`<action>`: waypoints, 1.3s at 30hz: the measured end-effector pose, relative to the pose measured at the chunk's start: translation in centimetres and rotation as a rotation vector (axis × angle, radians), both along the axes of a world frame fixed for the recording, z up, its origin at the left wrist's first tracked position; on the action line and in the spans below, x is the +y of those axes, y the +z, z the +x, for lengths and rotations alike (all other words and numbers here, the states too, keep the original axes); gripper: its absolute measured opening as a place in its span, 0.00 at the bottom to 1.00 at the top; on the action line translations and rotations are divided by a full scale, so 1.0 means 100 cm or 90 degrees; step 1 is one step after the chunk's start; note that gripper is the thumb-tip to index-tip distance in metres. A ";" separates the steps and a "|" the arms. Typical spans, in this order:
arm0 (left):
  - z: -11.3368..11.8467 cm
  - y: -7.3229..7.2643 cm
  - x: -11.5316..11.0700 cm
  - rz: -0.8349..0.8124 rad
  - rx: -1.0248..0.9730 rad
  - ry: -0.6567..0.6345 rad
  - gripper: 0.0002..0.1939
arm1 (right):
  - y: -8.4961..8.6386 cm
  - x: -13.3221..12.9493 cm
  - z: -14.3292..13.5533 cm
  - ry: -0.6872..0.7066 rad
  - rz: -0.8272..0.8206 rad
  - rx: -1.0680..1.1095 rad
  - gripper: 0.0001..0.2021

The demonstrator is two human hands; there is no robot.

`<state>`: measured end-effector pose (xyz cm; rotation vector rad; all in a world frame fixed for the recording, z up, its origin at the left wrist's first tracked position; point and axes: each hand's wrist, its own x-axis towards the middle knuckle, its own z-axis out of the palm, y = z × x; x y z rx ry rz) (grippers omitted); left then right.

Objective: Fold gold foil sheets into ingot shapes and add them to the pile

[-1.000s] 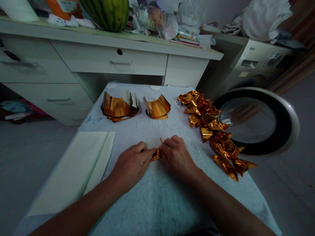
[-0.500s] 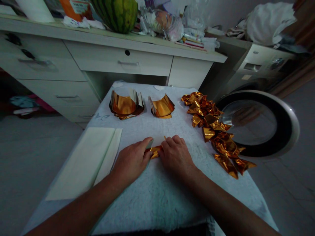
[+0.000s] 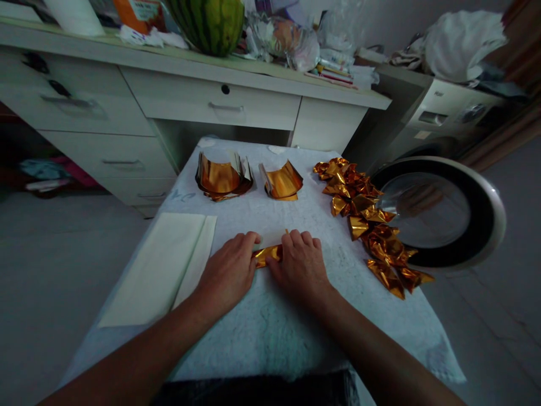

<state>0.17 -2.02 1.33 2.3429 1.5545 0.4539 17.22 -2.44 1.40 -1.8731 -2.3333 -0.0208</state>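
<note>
Between my hands a small strip of shiny gold foil paper (image 3: 267, 256) lies across the cloth-covered table, rolled or folded narrow. My left hand (image 3: 231, 265) grips its left end, thumb and fingers closed. On the right end, my right hand (image 3: 301, 264) has its fingers curled over the foil, the thumb pressed along the near side. A pale edge of paper shows just beyond the foil. Ahead stand two curved stacks of gold foil sheets, a larger stack (image 3: 223, 177) and a smaller stack (image 3: 284, 181). Several folded gold foil pieces (image 3: 359, 211) lie heaped to the right.
A folded cream paper sheet (image 3: 156, 265) lies left on the table (image 3: 270, 332). Behind are white drawers (image 3: 194, 101) with a watermelon (image 3: 207, 25) and plastic bags on top. A washing machine (image 3: 439, 113) with its round door (image 3: 486, 214) swung open stands right.
More of the gold strip shows between my hands, and my right thumb has shifted along its near edge. Both hands keep their hold. The whole view has shifted slightly.
</note>
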 end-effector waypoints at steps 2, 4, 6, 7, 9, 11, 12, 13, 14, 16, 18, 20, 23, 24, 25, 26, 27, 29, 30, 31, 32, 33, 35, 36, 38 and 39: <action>0.000 0.002 -0.002 0.027 0.030 -0.013 0.10 | -0.001 0.000 -0.001 -0.006 -0.002 0.004 0.19; 0.000 0.004 -0.005 0.054 0.083 -0.043 0.08 | -0.002 -0.001 -0.001 -0.012 0.001 0.009 0.22; -0.002 0.003 -0.010 0.098 0.134 -0.083 0.09 | -0.003 -0.001 -0.001 -0.017 0.010 0.010 0.24; -0.003 0.001 -0.014 0.128 0.153 -0.098 0.11 | -0.003 -0.002 -0.001 -0.016 0.013 0.009 0.25; -0.007 -0.004 -0.023 0.200 0.180 -0.136 0.14 | -0.004 -0.003 0.000 -0.011 0.018 0.006 0.25; -0.011 -0.009 -0.032 0.251 0.204 -0.167 0.16 | -0.005 -0.004 0.000 -0.006 0.020 0.008 0.26; -0.013 -0.012 -0.035 0.267 0.215 -0.185 0.17 | -0.005 -0.004 0.000 -0.006 0.021 0.009 0.26; -0.014 -0.014 -0.037 0.274 0.225 -0.198 0.17 | -0.005 -0.004 0.000 -0.006 0.022 0.010 0.26; -0.015 -0.016 -0.039 0.278 0.228 -0.206 0.17 | -0.005 -0.003 0.000 -0.008 0.023 0.011 0.26; -0.015 -0.016 -0.039 0.263 0.235 -0.215 0.18 | -0.005 -0.003 0.000 -0.012 0.020 0.010 0.26; -0.015 -0.016 -0.038 0.239 0.238 -0.217 0.19 | -0.005 -0.002 0.000 -0.021 0.015 0.009 0.26; -0.014 -0.015 -0.036 0.228 0.234 -0.215 0.19 | -0.004 -0.002 -0.001 -0.032 0.008 0.004 0.26; -0.014 -0.019 -0.034 0.242 0.220 -0.214 0.18 | -0.003 -0.003 -0.004 -0.044 -0.001 -0.008 0.27; -0.014 -0.021 -0.033 0.246 0.217 -0.219 0.18 | -0.003 -0.003 -0.004 -0.046 -0.002 -0.009 0.27; -0.015 -0.023 -0.033 0.248 0.215 -0.227 0.18 | -0.003 -0.003 -0.004 -0.047 -0.004 -0.009 0.27; -0.015 -0.025 -0.033 0.250 0.213 -0.233 0.18 | -0.003 -0.003 -0.004 -0.047 -0.006 -0.007 0.27; -0.016 -0.026 -0.032 0.251 0.210 -0.240 0.19 | -0.002 -0.003 -0.003 -0.047 -0.009 -0.003 0.26; -0.017 -0.027 -0.031 0.251 0.202 -0.245 0.18 | -0.002 -0.003 -0.001 -0.046 -0.019 0.008 0.23; -0.017 -0.026 -0.030 0.249 0.197 -0.245 0.18 | -0.002 -0.003 0.000 -0.046 -0.027 0.014 0.21; -0.017 -0.024 -0.030 0.242 0.194 -0.244 0.18 | -0.001 -0.002 0.001 -0.044 -0.035 0.021 0.19; -0.016 -0.021 -0.029 0.231 0.192 -0.242 0.17 | -0.001 -0.002 0.003 -0.044 -0.042 0.029 0.17; -0.014 -0.017 -0.028 0.218 0.191 -0.238 0.18 | -0.001 -0.001 0.004 -0.044 -0.049 0.037 0.15; -0.009 -0.009 -0.027 0.185 0.196 -0.235 0.21 | 0.000 0.000 0.007 -0.044 -0.061 0.051 0.12; -0.006 -0.006 -0.027 0.166 0.203 -0.226 0.22 | 0.000 0.000 0.009 -0.044 -0.067 0.056 0.11; 0.001 0.000 -0.027 0.154 0.213 -0.205 0.25 | 0.000 0.001 0.011 -0.042 -0.078 0.066 0.09; 0.004 0.002 -0.027 0.149 0.214 -0.198 0.26 | 0.000 0.002 0.013 -0.040 -0.083 0.072 0.08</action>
